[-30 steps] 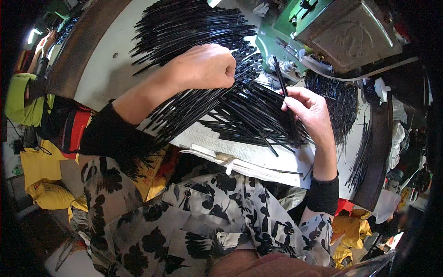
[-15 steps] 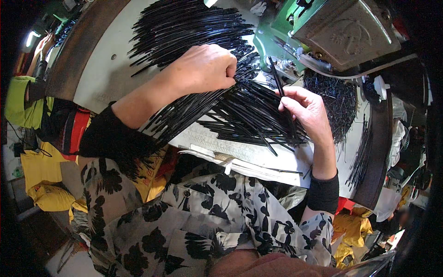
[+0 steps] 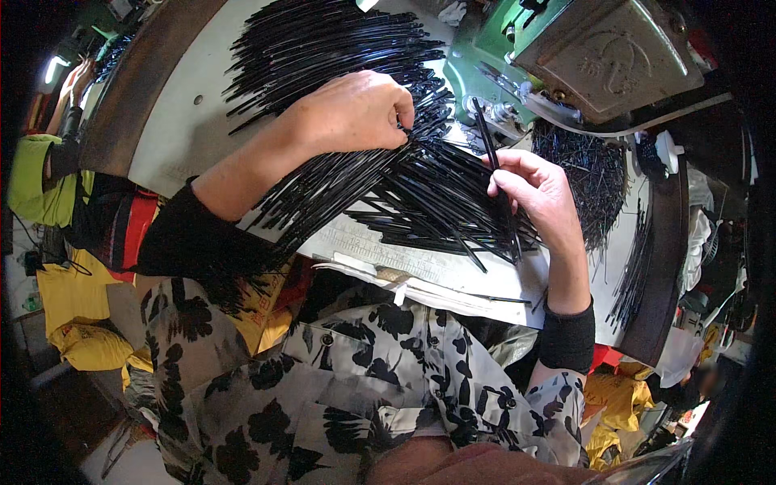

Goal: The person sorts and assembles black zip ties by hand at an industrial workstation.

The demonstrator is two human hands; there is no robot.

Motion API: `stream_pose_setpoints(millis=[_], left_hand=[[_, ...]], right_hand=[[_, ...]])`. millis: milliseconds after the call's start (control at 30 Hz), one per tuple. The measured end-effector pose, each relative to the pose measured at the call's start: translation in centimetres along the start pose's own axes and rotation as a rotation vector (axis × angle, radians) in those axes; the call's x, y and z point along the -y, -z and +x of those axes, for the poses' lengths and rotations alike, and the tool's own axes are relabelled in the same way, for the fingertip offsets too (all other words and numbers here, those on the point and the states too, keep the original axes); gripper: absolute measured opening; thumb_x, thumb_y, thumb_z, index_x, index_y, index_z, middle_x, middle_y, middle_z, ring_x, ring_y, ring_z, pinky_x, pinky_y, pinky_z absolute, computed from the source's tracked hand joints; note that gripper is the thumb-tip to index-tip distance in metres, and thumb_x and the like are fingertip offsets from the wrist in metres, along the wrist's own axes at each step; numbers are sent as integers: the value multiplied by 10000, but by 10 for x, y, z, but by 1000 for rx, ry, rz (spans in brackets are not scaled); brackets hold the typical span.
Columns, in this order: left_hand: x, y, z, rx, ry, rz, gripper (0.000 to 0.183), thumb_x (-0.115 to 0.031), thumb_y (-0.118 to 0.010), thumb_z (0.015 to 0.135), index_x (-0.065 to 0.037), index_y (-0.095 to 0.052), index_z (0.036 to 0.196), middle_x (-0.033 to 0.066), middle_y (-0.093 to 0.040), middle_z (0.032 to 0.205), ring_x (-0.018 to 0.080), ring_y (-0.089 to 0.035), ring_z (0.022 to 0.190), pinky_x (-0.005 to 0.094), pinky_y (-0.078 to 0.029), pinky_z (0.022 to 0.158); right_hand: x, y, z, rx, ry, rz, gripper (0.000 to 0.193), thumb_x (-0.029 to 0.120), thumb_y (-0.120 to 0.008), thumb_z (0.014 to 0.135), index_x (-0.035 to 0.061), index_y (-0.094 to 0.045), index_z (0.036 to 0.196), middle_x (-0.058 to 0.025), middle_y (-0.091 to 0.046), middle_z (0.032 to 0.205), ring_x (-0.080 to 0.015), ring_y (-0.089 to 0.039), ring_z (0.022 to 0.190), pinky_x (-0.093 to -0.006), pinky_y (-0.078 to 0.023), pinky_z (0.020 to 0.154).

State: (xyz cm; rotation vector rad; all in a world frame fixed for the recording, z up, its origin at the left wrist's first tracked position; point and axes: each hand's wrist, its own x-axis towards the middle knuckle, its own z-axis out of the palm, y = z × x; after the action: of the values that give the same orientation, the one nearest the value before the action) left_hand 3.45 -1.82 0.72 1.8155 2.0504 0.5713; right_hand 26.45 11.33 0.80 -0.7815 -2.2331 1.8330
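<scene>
Small workshop, piecework bench. Green metal machine (image 3: 582, 48) bolted at far edge of white worktable (image 3: 174, 121). Heaps of thin black rods (image 3: 323, 40) left of machine, more spread in front of it. Darker pile of short pins (image 3: 594, 174) just below machine. Yellow sacks (image 3: 69, 315) on floor, well left of machine. Another worker's hands (image 3: 73, 81) at far left.

Rod (image 3: 485, 133) in right hand (image 3: 537, 194), now higher

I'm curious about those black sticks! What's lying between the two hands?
In the head view, a fanned pile of black rods fills the table between left hand and right hand.
</scene>
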Motion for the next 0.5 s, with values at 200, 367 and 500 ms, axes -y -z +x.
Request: stream_pose_setpoints(millis=[200,367,500], left_hand=[[1,-1,4,25,-42,-16,193,-167,-641,706,-2,-657,805,122,-650,697,202,-645,648,292,-507,640],[-8,8,5,183,168,-143,183,-160,-588,784,12,-641,818,88,-641,680,140,-621,606,265,-497,538],[-8,2,10,100,144,-447,209,-188,-541,860,16,-567,901,71,-625,693,108,-586,543,227,-466,460]], right_hand=[[-4,0,1,-6,-5,-13,227,141,-588,833,28,-611,1029,-2,-622,746,-24,-487,604,-168,-361,521],[-1,-1,1,10,-13,-17,229,144,-594,827,32,-613,1026,-3,-619,740,-28,-501,614,-171,-370,513],[-2,-1,-1,-8,-31,41,219,137,-593,820,21,-615,1005,-2,-609,714,-40,-528,607,-170,-384,492]])
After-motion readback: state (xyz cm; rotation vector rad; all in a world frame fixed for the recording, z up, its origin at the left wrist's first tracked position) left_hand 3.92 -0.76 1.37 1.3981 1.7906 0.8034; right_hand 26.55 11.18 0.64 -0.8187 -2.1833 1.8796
